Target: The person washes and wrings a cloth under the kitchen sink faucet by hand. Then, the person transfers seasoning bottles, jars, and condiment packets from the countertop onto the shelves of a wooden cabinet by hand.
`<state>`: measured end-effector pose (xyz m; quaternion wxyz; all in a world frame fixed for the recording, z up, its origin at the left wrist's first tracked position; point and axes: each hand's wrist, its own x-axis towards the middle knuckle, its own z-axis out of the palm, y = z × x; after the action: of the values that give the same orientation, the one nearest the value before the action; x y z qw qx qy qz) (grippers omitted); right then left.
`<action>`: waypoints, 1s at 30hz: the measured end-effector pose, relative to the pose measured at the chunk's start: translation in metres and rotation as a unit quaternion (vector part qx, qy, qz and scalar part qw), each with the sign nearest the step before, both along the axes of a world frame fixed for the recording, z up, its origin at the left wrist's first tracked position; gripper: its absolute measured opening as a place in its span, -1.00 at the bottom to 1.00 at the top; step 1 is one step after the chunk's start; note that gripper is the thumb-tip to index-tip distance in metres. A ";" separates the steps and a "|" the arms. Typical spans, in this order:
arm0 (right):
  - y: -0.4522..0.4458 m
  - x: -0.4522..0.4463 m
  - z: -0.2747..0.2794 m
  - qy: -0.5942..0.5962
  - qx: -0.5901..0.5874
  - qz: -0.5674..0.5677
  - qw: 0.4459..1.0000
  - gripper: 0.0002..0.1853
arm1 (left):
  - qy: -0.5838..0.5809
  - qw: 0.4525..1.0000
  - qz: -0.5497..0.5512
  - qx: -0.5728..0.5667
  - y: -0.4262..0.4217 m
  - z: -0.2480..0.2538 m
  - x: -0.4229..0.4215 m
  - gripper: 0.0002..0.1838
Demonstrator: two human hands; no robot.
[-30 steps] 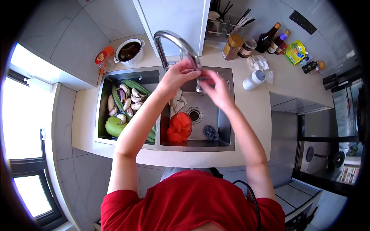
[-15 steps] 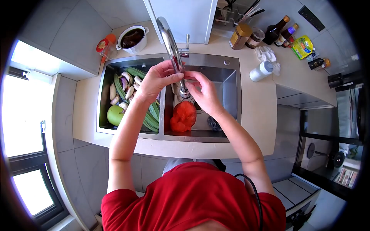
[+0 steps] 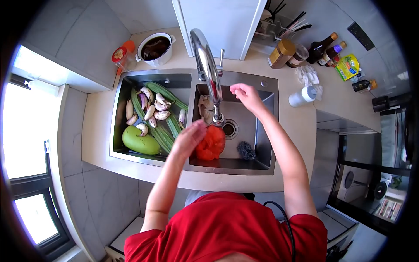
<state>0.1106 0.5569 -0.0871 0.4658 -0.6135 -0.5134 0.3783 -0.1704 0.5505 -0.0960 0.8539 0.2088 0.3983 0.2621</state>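
Observation:
My left hand is over the divider of the double sink, close to a red bag-like bundle; it holds nothing and its fingers are slightly blurred. To the right of the chrome faucet, my right hand hangs over the right basin, fingers bent, nothing seen in them. The faucet's spout points down above the drain. A dark scrubber lies at the basin's lower right, and a pale cloth at its left side.
The left basin holds a green melon-like vegetable, long ridged gourds and purple-white eggplants. A white pot of dark liquid stands behind. At the right are a white bottle, a cloth, jars and sauce bottles.
Both hands have come off the faucet spout. My left hand has moved down toward the red bundle, while my right has shifted right, toward the basin's back edge.

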 end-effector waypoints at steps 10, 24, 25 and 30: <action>0.097 -0.016 0.034 -0.405 0.242 -0.047 0.880 -0.81 | 0.040 0.989 0.035 -0.137 -0.015 -0.099 0.027 -0.71; 0.115 0.009 0.017 -0.654 0.185 0.053 0.731 -0.75 | 0.065 0.996 0.060 -0.017 0.001 -0.033 0.043 -0.75; 0.115 0.009 0.021 -0.659 0.166 0.062 0.731 -0.75 | 0.087 0.994 0.068 0.013 0.005 -0.029 0.042 -0.75; 0.120 0.015 0.015 -0.656 0.226 0.046 0.719 -0.80 | 0.071 0.956 0.055 0.278 0.085 0.012 0.089 -0.60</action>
<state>0.1254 0.6772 -0.0721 0.1193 -0.5598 -0.7885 -0.2252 -0.0818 0.6351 -0.0839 0.7159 0.4336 0.3799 0.3939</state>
